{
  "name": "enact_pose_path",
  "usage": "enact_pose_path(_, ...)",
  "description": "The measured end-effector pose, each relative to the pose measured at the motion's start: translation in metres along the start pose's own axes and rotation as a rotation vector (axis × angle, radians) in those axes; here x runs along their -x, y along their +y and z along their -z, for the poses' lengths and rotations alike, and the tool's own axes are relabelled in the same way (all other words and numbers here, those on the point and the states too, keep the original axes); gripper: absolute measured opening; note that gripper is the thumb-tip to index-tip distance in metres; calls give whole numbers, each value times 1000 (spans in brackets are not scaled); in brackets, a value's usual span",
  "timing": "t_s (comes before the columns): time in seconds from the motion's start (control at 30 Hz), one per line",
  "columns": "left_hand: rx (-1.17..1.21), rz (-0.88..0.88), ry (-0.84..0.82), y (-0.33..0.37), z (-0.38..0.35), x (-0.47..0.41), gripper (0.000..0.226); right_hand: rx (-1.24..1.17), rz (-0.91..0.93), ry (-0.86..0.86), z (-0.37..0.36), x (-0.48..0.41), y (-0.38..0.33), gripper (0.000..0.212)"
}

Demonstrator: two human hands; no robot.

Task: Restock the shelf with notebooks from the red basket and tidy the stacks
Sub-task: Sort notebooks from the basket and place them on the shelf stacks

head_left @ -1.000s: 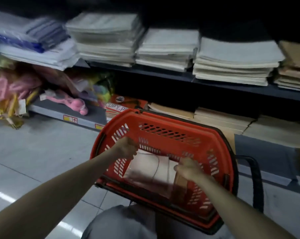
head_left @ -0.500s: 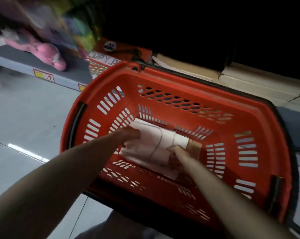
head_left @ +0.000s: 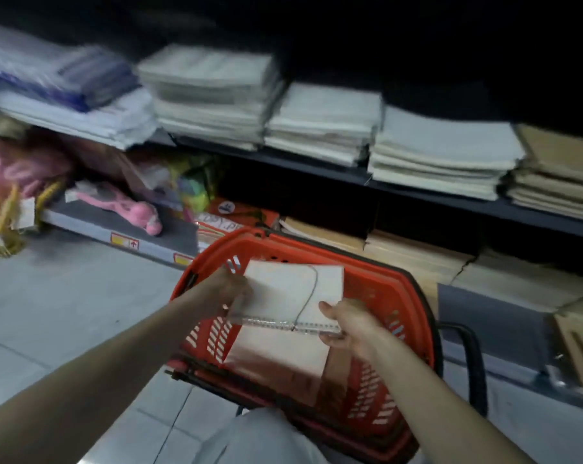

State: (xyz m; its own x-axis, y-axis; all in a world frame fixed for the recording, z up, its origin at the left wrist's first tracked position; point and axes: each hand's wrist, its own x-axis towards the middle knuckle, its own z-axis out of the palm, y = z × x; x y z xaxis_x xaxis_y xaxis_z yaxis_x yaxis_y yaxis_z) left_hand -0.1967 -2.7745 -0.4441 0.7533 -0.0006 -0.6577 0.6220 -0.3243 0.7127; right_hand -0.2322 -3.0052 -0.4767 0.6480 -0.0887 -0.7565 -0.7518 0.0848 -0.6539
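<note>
Supervisor: Where was the bundle [head_left: 283,289] when you looked?

Operator: I saw it held up over the basket [head_left: 414,296]. It was a set of spiral notebooks tied with string, spiral edge toward me. The left hand [head_left: 229,293] gripped its left edge. The right hand [head_left: 350,326] pinched the near right corner, thumb on top, fingers beneath.

Supervisor: What lay in the basket?

Operator: I made out a pale cover [head_left: 276,356] lying flat under the bundle, and a brown one [head_left: 337,370] just beside it on the right. I could not tell how many lay beneath those.

Supervisor: What had changed from half a second before?

Operator: Both hands had been down inside the basket then, with the bundle resting on the contents. This time it was raised to about rim height. My view had also swung up, so the shelf [head_left: 534,214] was back in sight.

Supervisor: Counts?

Operator: One basket, one bundle, two hands. On the shelf I counted three white stacks [head_left: 323,122], one brown stack [head_left: 558,169] at the right end and one blurred blue-and-white pile [head_left: 65,92] at the left. Below it were at least three brown piles [head_left: 414,252] behind the basket, and a pink toy [head_left: 132,212] off to the left.
</note>
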Motion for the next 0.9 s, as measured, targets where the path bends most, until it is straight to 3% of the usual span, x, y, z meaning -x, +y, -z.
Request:
enact_pose_path(0.03,6,-17,20,6,6,13,45,-2,30,-22,8,20,-12,25)
enact_pose_path(0.17,207,-209,46,64,22,89,19,-113,176,-98,37,102,-56,22)
enact_pose_path(0.3,714,-327,-183,113,22,131,31,-336,308,-81,52,155,-104,27)
enact_pose_path(0.37,920,-352,-233,143,19,149,31,-500,365,-79,51,173,-128,19)
enact_pose_path(0.43,905,-409,-286,162,8,162,20,-640,409,-51,41,187,-148,13)
enact_pose_path(0.5,672,-442,-350,178,-11,176,17,-718,408,-42,23,189,-163,15)
enact_pose_path(0.6,396,-509,-279,196,-32,173,17,-613,400,-134,-1,177,-176,32)
enact_pose_path(0.73,481,-530,-3,211,-19,134,62,-524,471,-157,12,162,-188,43)
enact_pose_path(0.83,461,-633,68,210,1,108,116,-331,666,44,33,152,-200,44)
enact_pose_path(0.9,501,-660,123,209,4,91,117,-41,776,219,30,145,-216,37)
